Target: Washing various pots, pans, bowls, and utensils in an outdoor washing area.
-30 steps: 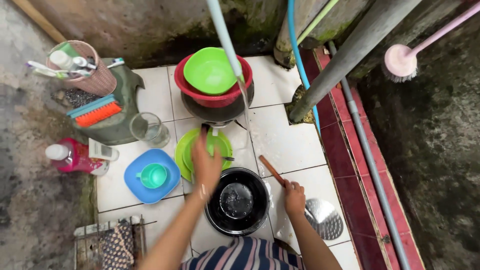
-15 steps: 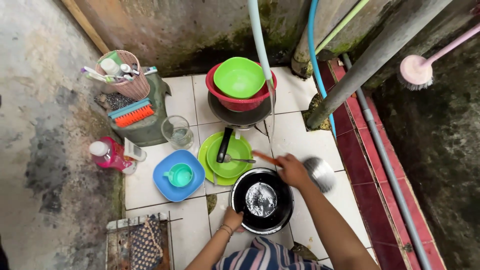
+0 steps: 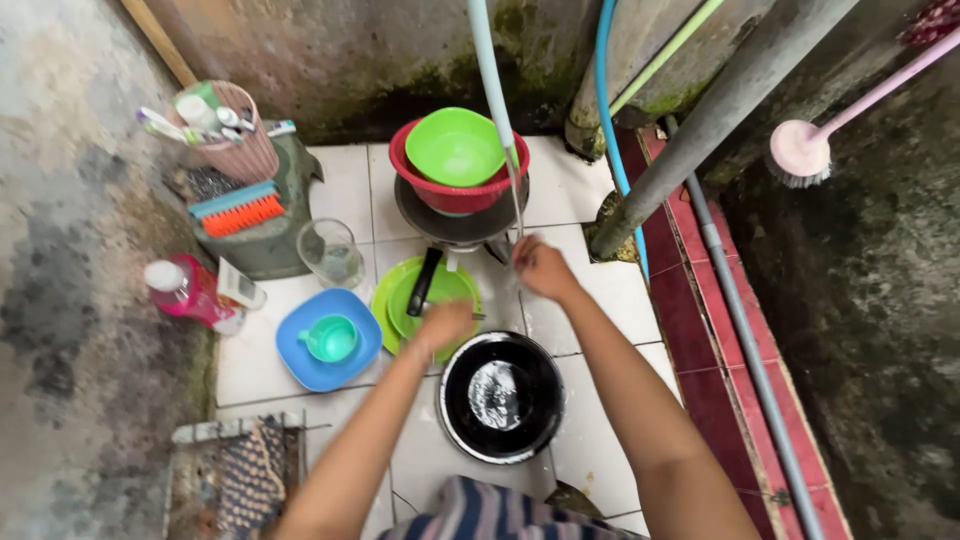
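Both hands have shifted: our right hand (image 3: 541, 268), half a second ago gripping a metal skimmer, now sits loosely curled and seemingly empty under the thin water stream (image 3: 516, 205). Our left hand (image 3: 446, 325) has moved from the round black pan (image 3: 501, 396) onto the stacked green plastic plates (image 3: 400, 297); its grip we cannot tell.
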